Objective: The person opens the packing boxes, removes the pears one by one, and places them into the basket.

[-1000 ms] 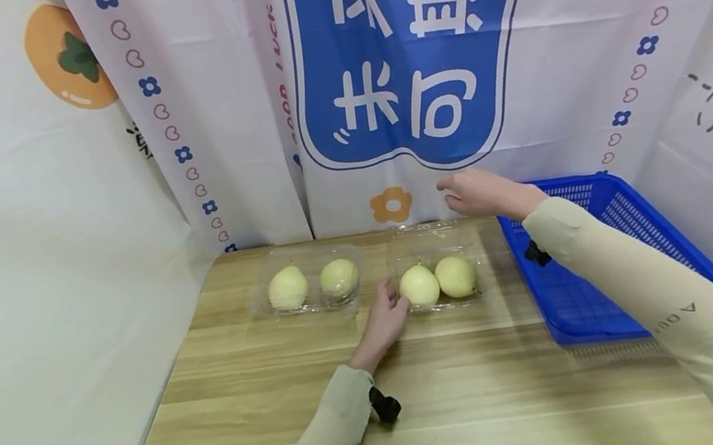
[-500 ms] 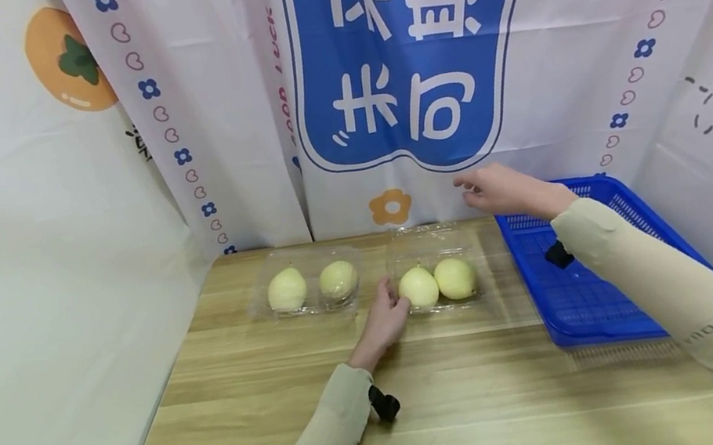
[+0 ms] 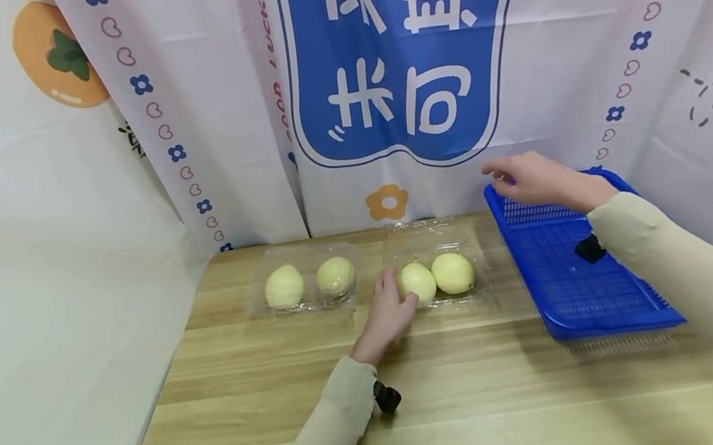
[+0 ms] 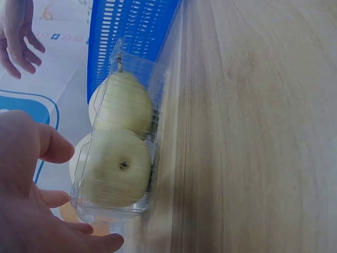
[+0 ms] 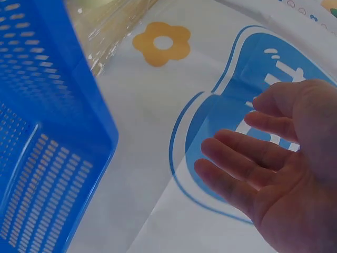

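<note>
Two pale yellow-green pears [image 3: 454, 273] sit side by side in a clear plastic clamshell box [image 3: 446, 304], its lid folded back toward the curtain. At the box's left end is my left hand [image 3: 387, 314], its thumb close to the nearer pear. In the left wrist view its fingers [image 4: 108, 242] are spread and loosely bent around that end, gripping nothing; I cannot tell whether they touch the plastic. My right hand [image 3: 538, 178] hovers over the far left part of the blue plastic basket [image 3: 529, 287]. In the right wrist view, its fingers [image 5: 226, 182] are relaxed and hold nothing.
Left of my left hand lies a second clear box [image 3: 314, 308] with two more pears [image 3: 284, 288]. A printed white curtain [image 3: 224, 118] hangs right behind the wooden table [image 3: 273, 396]. The slotted basket stands at the table's right side.
My right hand has moved right, from beside the basket's far left corner to over the basket. My left hand has shifted slightly right, its thumb nearer the pear. Boxes and pears stay put.
</note>
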{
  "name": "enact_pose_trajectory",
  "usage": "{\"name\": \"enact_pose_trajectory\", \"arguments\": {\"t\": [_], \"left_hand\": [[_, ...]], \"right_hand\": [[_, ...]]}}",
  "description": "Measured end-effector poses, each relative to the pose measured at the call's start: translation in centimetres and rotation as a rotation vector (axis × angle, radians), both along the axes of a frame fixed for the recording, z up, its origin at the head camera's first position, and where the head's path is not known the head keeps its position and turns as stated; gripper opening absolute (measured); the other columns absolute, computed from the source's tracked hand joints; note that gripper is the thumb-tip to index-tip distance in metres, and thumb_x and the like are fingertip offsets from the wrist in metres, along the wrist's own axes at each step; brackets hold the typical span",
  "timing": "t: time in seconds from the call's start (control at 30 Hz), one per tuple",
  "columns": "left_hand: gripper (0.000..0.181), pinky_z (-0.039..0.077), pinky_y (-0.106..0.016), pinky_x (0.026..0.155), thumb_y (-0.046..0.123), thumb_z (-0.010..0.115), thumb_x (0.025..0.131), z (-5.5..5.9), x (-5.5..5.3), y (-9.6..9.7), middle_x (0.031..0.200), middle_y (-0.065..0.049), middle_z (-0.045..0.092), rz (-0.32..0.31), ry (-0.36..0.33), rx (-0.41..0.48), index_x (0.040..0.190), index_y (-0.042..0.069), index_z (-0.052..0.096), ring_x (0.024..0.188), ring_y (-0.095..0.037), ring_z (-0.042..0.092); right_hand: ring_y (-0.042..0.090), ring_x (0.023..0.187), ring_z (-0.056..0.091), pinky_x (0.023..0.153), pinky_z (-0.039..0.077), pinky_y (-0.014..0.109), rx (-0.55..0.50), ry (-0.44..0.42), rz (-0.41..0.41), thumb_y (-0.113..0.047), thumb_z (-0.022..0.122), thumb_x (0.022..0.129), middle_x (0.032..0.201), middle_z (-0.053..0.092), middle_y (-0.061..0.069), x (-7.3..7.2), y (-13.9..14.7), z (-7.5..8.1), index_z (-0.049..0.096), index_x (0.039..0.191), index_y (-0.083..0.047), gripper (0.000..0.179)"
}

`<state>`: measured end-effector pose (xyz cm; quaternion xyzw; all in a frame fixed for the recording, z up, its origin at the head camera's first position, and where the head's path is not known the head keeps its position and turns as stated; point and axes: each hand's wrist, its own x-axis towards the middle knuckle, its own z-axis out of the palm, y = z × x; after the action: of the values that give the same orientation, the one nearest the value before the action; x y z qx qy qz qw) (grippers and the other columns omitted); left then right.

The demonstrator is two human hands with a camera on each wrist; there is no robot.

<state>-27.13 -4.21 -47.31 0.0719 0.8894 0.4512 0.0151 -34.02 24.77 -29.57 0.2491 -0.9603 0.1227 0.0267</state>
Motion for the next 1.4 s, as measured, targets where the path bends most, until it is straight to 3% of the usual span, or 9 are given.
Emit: {"name": "enact_pose_trajectory", "arguments": {"t": [0.17,0.37,0.6,0.8,1.0,1.4], "left_hand": [[0.068,0.025,-0.061,0.117,0.023,0.055,0.089,0.4,-0.1,0.1,0.161,-0.022,0.018,-0.011,0.046,-0.084,0.151,0.007,0.031,0.147,-0.042,0.023],[0.059,0.022,-0.062,0.118,0.021,0.054,0.09,1.5,0.1,0.3,0.158,-0.027,0.021,-0.068,0.156,-0.145,0.145,0.005,0.04,0.148,-0.044,0.018],[0.05,0.035,-0.057,0.113,0.017,0.056,0.09,2.3,0.0,0.9,0.147,-0.026,0.04,-0.151,0.32,-0.153,0.137,0.001,0.049,0.138,-0.041,0.039],[0.049,0.041,-0.045,0.112,0.019,0.056,0.094,3.1,0.0,1.2,0.144,-0.016,0.048,-0.222,0.315,-0.194,0.14,0.006,0.047,0.133,-0.03,0.047],[0.049,0.041,-0.042,0.113,0.018,0.059,0.094,3.5,0.1,1.5,0.144,-0.013,0.05,-0.281,0.31,-0.271,0.141,0.009,0.047,0.134,-0.027,0.048],[0.04,0.043,-0.037,0.111,0.018,0.061,0.095,3.5,0.1,2.6,0.137,-0.006,0.056,-0.322,0.423,-0.367,0.134,0.011,0.054,0.129,-0.023,0.053]], "right_hand": [[0.039,0.106,0.065,0.09,0.054,0.054,-0.015,-0.007,-0.025,-0.01,0.051,0.097,0.12,0.066,0.024,0.5,2.0,-0.3,0.056,0.132,0.0,0.037],[0.031,0.094,0.066,0.084,0.056,0.05,-0.015,-0.018,-0.051,-0.01,0.053,0.096,0.111,0.068,0.022,0.6,3.9,-0.9,0.056,0.131,0.002,0.037],[0.029,0.087,0.066,0.079,0.057,0.048,-0.005,-0.015,-0.053,-0.008,0.054,0.094,0.105,0.068,0.022,0.6,5.8,-1.9,0.055,0.129,0.005,0.037],[0.03,0.088,0.065,0.079,0.056,0.05,-0.002,-0.008,-0.082,-0.009,0.055,0.094,0.106,0.068,0.023,0.7,7.5,-2.2,0.055,0.129,0.006,0.038],[0.032,0.088,0.065,0.079,0.056,0.052,-0.008,-0.012,-0.078,-0.007,0.054,0.094,0.104,0.067,0.025,0.8,9.2,-2.6,0.055,0.127,0.009,0.037],[0.029,0.076,0.065,0.07,0.056,0.05,0.074,0.036,-0.064,-0.003,0.058,0.089,0.089,0.068,0.023,0.9,13.3,-4.3,0.056,0.12,0.016,0.036]]}}
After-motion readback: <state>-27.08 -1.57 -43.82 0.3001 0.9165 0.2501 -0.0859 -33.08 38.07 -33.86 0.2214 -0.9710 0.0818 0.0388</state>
